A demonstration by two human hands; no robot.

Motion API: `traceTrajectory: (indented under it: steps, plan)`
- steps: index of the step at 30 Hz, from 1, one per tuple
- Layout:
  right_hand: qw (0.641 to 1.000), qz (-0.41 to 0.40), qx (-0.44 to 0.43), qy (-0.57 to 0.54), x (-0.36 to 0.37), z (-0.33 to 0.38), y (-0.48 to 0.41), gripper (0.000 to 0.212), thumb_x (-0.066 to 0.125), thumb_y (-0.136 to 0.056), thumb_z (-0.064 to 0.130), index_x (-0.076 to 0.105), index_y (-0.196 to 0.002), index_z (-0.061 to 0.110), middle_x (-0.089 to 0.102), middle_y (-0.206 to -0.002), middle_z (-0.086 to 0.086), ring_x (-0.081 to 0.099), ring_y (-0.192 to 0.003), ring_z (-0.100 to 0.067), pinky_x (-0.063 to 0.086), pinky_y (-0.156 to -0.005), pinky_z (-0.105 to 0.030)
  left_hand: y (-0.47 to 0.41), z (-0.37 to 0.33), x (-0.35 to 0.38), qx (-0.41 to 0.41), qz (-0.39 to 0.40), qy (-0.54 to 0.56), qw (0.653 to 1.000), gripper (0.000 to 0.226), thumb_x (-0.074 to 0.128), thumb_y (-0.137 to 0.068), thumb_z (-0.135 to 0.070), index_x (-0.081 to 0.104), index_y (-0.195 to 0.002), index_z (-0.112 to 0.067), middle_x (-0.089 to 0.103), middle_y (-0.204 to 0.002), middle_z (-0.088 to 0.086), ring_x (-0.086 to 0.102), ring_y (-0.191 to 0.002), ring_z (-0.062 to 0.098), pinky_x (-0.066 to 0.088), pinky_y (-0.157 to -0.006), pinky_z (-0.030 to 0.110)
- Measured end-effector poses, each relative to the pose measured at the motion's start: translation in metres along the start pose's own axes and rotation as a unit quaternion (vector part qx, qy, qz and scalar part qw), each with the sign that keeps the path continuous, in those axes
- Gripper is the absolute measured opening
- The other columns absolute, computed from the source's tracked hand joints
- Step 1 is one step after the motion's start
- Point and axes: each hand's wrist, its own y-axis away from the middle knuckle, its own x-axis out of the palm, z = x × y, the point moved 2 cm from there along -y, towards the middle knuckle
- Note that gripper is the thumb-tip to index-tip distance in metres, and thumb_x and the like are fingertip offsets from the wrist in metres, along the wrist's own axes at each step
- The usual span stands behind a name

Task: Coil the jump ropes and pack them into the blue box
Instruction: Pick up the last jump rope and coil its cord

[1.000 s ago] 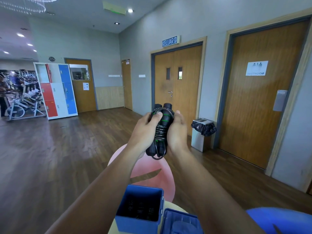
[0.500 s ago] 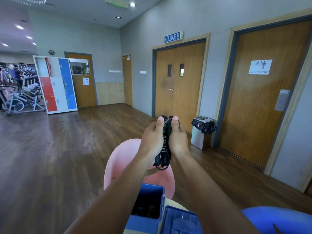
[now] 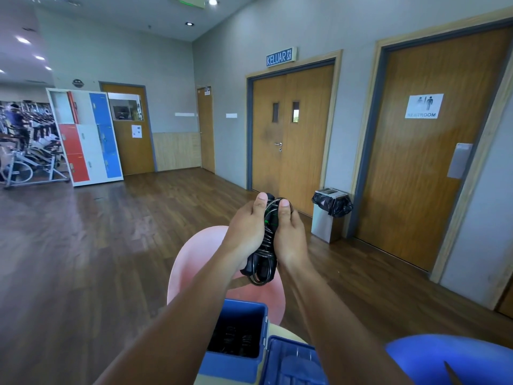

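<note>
A black jump rope, coiled tight around its two handles with green marks, stands upright between my palms in mid-air. My left hand grips its left side and my right hand grips its right side, thumbs pointing up along the bundle. Directly below, near the bottom of the view, the blue box stands open, with dark coiled ropes lying inside. Its blue lid hangs open to the right of it.
The box rests on a small pale round table. A pink chair is behind it and a blue chair at lower right. A bin with a black bag stands by the doors. Lockers and exercise bikes stand far left.
Both hands have come down with the coiled rope toward the box and pressed closer around it; the view has tilted down a little.
</note>
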Motion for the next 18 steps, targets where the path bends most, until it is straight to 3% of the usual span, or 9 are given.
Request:
traceTrajectory:
  steps: [5, 8, 10, 15, 18]
  plan:
    - [1.0, 0.004, -0.007, -0.003, -0.004, 0.003, 0.002, 0.037, 0.036, -0.102, 0.048, 0.064, -0.104, 0.023, 0.072, -0.101, 0.0, 0.068, -0.098, -0.017, 0.052, -0.095, -0.043, 0.002, 0.0, 0.004, 0.008, -0.007, -0.02, 1.0, 0.037, 0.031, -0.105, -0.054, 0.06, -0.089, -0.037, 0.065, -0.092, -0.014, 0.063, -0.094, 0.009, 0.049, -0.097, 0.036]
    - [1.0, -0.007, 0.004, -0.024, -0.005, 0.007, -0.003, 0.039, 0.038, -0.1, 0.053, 0.063, -0.096, 0.023, 0.072, -0.097, -0.003, 0.069, -0.095, -0.019, 0.054, -0.09, -0.042, 0.001, -0.004, 0.004, 0.038, -0.01, -0.027, 0.999, 0.043, 0.032, -0.105, -0.055, 0.065, -0.119, -0.031, 0.065, -0.106, -0.013, 0.06, -0.107, 0.012, 0.045, -0.098, 0.033]
    - [0.998, -0.025, 0.02, -0.063, -0.006, 0.005, -0.007, 0.045, 0.041, -0.092, 0.062, 0.065, -0.097, 0.024, 0.074, -0.097, -0.004, 0.071, -0.095, -0.023, 0.055, -0.092, -0.048, 0.0, -0.005, 0.003, 0.033, 0.005, -0.03, 0.999, 0.047, 0.033, -0.104, -0.058, 0.061, -0.129, -0.03, 0.062, -0.114, -0.013, 0.057, -0.112, 0.01, 0.041, -0.096, 0.032]
    - [0.979, -0.112, 0.067, -0.159, -0.012, 0.005, -0.012, 0.044, 0.04, -0.093, 0.062, 0.063, -0.103, 0.027, 0.072, -0.106, -0.005, 0.069, -0.1, -0.026, 0.053, -0.094, -0.051, 0.004, 0.021, -0.004, -0.018, 0.013, -0.012, 1.0, 0.04, 0.038, -0.101, -0.061, 0.065, -0.101, -0.031, 0.072, -0.102, -0.006, 0.068, -0.099, 0.013, 0.05, -0.086, 0.031]
    - [0.974, -0.119, 0.099, -0.168, -0.012, 0.003, -0.013, 0.035, 0.042, -0.094, 0.057, 0.063, -0.097, 0.029, 0.07, -0.106, -0.005, 0.067, -0.098, -0.026, 0.054, -0.089, -0.046, 0.006, 0.034, 0.002, -0.012, -0.004, 0.007, 1.0, 0.04, 0.04, -0.103, -0.054, 0.065, -0.092, -0.025, 0.072, -0.091, -0.001, 0.069, -0.09, 0.018, 0.054, -0.084, 0.037]
